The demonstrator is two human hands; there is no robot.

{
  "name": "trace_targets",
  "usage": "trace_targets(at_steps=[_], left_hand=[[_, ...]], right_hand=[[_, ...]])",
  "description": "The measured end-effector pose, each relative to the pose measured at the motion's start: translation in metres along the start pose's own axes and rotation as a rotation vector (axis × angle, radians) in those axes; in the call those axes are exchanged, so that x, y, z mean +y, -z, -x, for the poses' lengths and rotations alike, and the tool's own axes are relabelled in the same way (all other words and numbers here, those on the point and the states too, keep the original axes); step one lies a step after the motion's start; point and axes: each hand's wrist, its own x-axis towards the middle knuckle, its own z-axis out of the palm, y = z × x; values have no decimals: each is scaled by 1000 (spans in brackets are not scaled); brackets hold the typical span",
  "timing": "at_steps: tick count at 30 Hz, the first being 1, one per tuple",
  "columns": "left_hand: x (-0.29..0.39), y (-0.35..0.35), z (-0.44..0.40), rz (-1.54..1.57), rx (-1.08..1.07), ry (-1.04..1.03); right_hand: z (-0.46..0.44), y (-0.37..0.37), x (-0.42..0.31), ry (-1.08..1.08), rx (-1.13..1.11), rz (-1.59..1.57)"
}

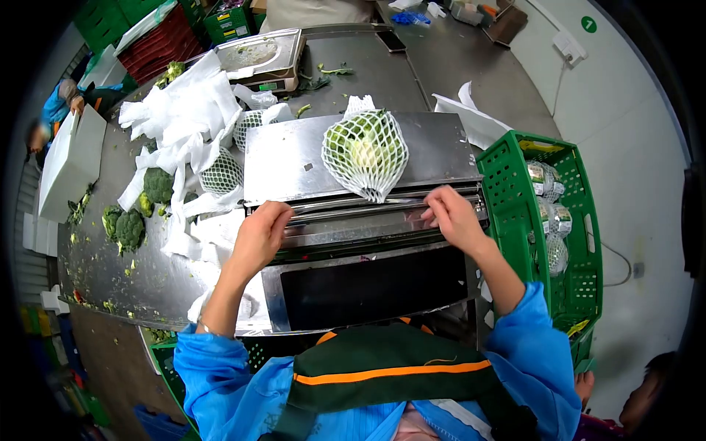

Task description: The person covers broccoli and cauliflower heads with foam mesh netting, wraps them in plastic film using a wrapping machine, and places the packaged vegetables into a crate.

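A pale green vegetable in a white foam net (pixel 365 153) lies on the metal top of the wrapping machine (pixel 283 158). Below it, clear film (pixel 353 219) stretches across the machine's rollers. My left hand (pixel 263 234) is closed at the left end of the film, thumb and fingers pinched on its edge. At the right end, my right hand (pixel 452 217) pinches the film too, its fingers bent. Neither hand touches the netted vegetable. Nearer my body is the machine's black plate (pixel 373 288).
Broccoli (pixel 130 229), netted heads (pixel 221 173) and white foam nets (pixel 193 110) lie at the left. A green crate (pixel 507 213) with wrapped items stands at the right. A scale (pixel 259 60) and a phone (pixel 391 41) are farther back. Another person (pixel 55 106) is at far left.
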Motion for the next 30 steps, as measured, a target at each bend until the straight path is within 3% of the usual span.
trace_targets(at_steps=[2, 4, 5, 6, 8, 9, 10, 14, 16, 18, 19, 22, 24, 26, 28, 30], left_hand=[[16, 6, 19, 361, 11, 224], [40, 20, 40, 495, 64, 140], [46, 25, 46, 517, 104, -10], [58, 32, 47, 617, 199, -11], [59, 80, 34, 448, 329, -191], [57, 104, 19, 830, 415, -385], [48, 137, 7, 763, 733, -269], [29, 154, -102, -300, 484, -375], [15, 96, -112, -437, 253, -502], [32, 55, -100, -676, -113, -362], [24, 38, -102, -739, -220, -449], [-13, -9, -126, -438, -308, -608], [-23, -31, -142, 7, -323, -597], [-16, -40, -147, 147, -149, -668], [-9, -33, -140, 130, -130, -536], [8, -25, -120, 509, -221, -302]], right_hand=[[24, 2, -7, 154, 61, 19], [48, 24, -43, 381, 54, 379], [54, 31, -60, 430, 41, 404], [56, 39, -75, 481, 26, 431], [51, 60, -93, 626, 121, 331], [42, 69, -113, 688, 134, 408], [27, 78, -126, 755, 149, 487], [-87, 87, -94, 776, 33, 612], [-119, 82, -52, 747, -141, 794], [-130, 71, -33, 680, -321, 874], [-135, 65, -22, 684, -368, 822], [-145, 33, 0, 713, -388, 598], [-155, -1, 21, 713, -420, 335], [-148, -6, 35, 651, -377, 210], [-135, -4, 22, 467, -314, 281], [-111, 6, 9, 315, -359, 116]])
